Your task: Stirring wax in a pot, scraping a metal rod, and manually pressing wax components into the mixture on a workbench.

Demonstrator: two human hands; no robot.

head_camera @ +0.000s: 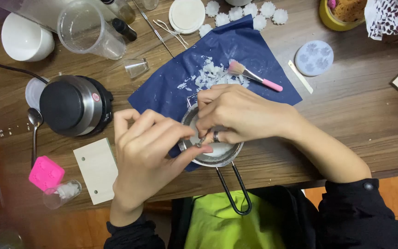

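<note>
2 hands (194,133) work over wooden table (346,115).

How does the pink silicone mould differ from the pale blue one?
The pink square silicone mould is blocky and bright, near the table's front left edge; the pale blue round silicone mould is a flat disc, lying at the far right. Both show flower-shaped cavities on top, and neither hand touches them.

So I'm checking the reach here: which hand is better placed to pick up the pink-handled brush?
Probably the right hand: it is over the small metal pot, just below the brush on the blue sheet. The left hand sits farther away.
</note>
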